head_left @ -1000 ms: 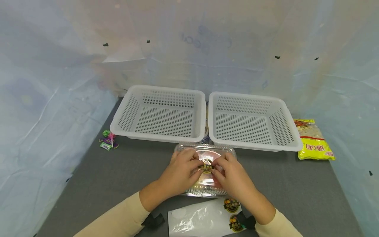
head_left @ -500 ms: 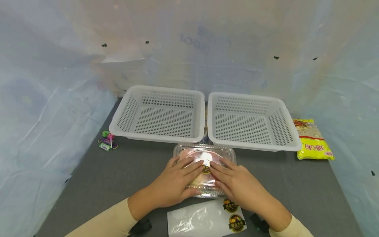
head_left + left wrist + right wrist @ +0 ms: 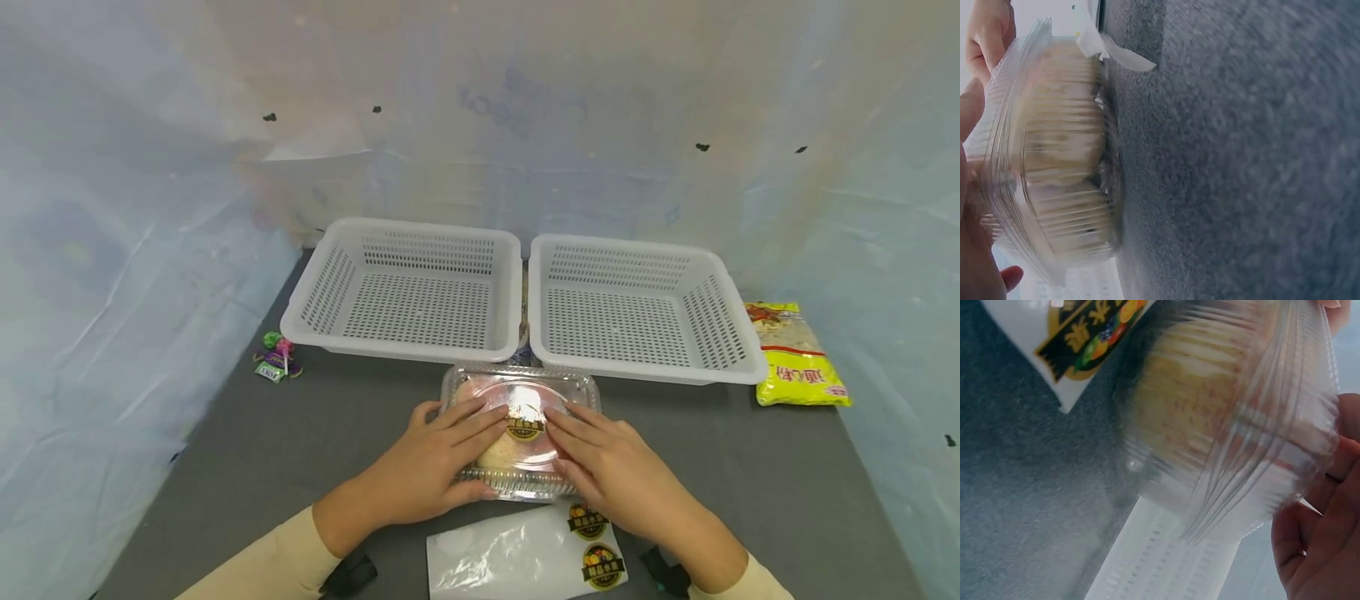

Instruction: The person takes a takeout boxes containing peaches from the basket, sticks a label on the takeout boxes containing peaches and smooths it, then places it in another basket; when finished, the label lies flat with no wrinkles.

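Observation:
A clear plastic clamshell box (image 3: 517,485) lies closed on the table in front of two baskets. Pale yellow fruit (image 3: 1179,400) shows through its ribbed wall in the right wrist view. On the middle of the lid is a black and gold round sticker (image 3: 524,427). My left hand (image 3: 431,467) rests on the lid's left side with its fingers straight. From the other side my right hand (image 3: 621,468) lies on the lid, fingers extended, their tips beside the sticker. Near me is a white sticker sheet (image 3: 510,554) bearing two similar stickers at its right end.
Two white perforated baskets (image 3: 420,350) (image 3: 645,371) stand side by side behind the box. A yellow food packet (image 3: 801,367) lies to the right of them. Several small wrapped sweets (image 3: 277,358) are at the left table edge. Plastic sheeting (image 3: 480,108) hangs around the table.
Both hands have gone from pinching at the sticker to lying with straight fingers on the lid. In the last half second they have moved slightly apart, uncovering more of the sticker.

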Action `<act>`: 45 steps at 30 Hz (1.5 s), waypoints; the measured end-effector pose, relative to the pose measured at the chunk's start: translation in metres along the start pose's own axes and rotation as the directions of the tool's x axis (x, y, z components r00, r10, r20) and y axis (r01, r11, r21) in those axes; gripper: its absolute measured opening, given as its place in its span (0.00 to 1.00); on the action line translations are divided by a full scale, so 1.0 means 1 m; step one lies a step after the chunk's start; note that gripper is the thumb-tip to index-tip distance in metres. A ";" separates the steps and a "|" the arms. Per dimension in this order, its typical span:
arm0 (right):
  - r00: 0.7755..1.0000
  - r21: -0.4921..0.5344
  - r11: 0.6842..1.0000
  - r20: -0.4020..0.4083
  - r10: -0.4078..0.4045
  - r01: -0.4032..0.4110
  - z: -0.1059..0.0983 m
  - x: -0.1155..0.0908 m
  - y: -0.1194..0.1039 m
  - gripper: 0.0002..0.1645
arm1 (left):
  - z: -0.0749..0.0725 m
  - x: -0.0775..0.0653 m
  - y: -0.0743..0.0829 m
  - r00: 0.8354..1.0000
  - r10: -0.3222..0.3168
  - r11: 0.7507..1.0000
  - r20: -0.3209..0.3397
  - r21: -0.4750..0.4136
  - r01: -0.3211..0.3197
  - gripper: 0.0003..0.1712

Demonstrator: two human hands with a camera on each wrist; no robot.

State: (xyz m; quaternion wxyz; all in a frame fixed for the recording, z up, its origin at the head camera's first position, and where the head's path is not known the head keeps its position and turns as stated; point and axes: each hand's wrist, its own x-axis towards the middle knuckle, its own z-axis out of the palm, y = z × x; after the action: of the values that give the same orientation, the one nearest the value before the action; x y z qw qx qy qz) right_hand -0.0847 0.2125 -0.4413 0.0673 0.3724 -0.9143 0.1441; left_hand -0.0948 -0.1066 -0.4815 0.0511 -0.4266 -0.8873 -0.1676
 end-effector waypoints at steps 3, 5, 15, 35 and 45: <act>0.999 0.034 0.999 -0.001 0.034 -0.034 0.001 -0.004 0.004 0.30 | 0.001 -0.001 -0.002 1.000 0.007 1.000 -0.018 -0.020 -0.007 0.49; 0.998 0.062 0.997 -0.004 0.056 -0.056 0.001 -0.007 0.008 0.31 | 0.002 -0.002 -0.004 0.999 0.011 0.999 -0.037 -0.039 -0.013 0.49; 0.987 0.196 0.967 0.024 0.159 -0.160 0.005 -0.018 0.023 0.33 | 0.005 -0.010 -0.014 0.993 0.022 0.992 -0.119 -0.124 -0.037 0.48; 0.880 0.820 0.427 0.179 0.440 -0.380 0.046 -0.030 0.043 0.54 | 0.003 -0.044 -0.065 0.837 -0.418 0.328 -0.353 -0.918 -0.223 0.43; 0.791 0.868 0.148 0.345 0.506 -0.473 0.045 -0.025 0.044 0.43 | -0.001 -0.054 -0.083 0.662 -0.712 -0.139 -0.234 -0.877 -0.459 0.42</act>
State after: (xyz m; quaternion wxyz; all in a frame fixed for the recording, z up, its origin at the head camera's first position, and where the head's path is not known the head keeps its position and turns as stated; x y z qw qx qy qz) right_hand -0.0983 0.2448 -0.4995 -0.1937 0.0226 -0.7301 0.6549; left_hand -0.1252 -0.1949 -0.5141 0.0376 -0.0895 -0.3725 -0.9230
